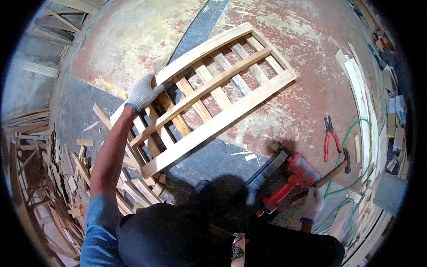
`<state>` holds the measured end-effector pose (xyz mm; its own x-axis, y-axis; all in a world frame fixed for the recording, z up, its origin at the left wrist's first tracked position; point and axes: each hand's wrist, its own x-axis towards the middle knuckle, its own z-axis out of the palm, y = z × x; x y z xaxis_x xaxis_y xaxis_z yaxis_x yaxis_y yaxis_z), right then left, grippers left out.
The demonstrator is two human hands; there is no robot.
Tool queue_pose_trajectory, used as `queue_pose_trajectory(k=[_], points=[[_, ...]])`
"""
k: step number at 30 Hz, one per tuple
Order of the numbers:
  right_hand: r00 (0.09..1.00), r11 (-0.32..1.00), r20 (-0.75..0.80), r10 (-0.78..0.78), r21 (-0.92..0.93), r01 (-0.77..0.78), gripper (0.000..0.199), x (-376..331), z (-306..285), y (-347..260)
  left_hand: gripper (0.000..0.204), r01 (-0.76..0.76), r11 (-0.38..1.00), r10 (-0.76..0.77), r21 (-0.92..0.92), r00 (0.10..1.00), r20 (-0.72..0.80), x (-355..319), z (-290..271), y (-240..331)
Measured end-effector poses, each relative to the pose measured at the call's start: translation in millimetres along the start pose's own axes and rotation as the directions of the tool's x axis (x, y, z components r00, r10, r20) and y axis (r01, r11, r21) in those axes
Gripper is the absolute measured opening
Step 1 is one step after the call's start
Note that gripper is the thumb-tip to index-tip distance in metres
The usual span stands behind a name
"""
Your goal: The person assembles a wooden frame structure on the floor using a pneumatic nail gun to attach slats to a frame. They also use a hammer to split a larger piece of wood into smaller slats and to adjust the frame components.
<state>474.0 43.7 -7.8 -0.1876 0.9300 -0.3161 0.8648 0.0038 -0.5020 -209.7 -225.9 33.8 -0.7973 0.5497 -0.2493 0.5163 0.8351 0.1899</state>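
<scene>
My left hand [144, 92], in a white knitted glove with a blue cuff, grips the far long rail of a slatted wooden frame [209, 130]. The frame lies slanted on the floor, with several cross slats and a middle bar. To the right, my gloved right hand [315, 202] is closed at the wooden handle of a hammer [331, 175]; its fingers are blurred and partly hidden. The hammer's dark head points away to the right. Beside the handle rests a red nail gun [297, 174] with a grey magazine, partly in shadow.
Red-handled pliers [329, 139] lie beyond the hammer. A green hose [352, 129] curls along the right side, near long pale boards [358, 98]. Scrap wood [73, 182] is heaped at the left. Small offcuts [250, 157] lie near the frame.
</scene>
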Motion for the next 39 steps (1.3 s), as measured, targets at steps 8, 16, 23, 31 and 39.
queue_pose_trajectory(k=[8, 16, 23, 31, 39], points=[[0.978, 0.996, -0.190, 0.084, 0.039, -0.078, 0.041, 48, 4, 41, 0.065, -0.399, 0.912, 0.357, -0.094, 0.886, -0.297, 51, 28, 65], [0.980, 0.967, -0.140, 0.143, -0.190, -0.169, 0.058, 94, 15, 123, 0.054, -0.264, 0.963, 0.269, 0.055, 0.931, -0.247, 44, 31, 93], [0.959, 0.729, 0.110, 0.262, 0.629, -0.271, 0.041, 93, 22, 124, 0.050, -0.273, 0.956, 0.227, -0.109, 0.921, -0.317, 48, 35, 66], [0.981, 0.885, -0.145, 0.127, 0.463, -0.046, 0.025, 45, -56, -15, 0.063, -0.217, 0.975, 0.189, -0.047, 0.923, -0.336, 36, 36, 41], [0.894, 0.919, 0.400, -0.204, 0.392, 0.035, 0.020, 52, -58, -266, 0.050, -0.168, 0.986, 0.161, 0.008, 0.929, -0.333, 41, 35, 54]])
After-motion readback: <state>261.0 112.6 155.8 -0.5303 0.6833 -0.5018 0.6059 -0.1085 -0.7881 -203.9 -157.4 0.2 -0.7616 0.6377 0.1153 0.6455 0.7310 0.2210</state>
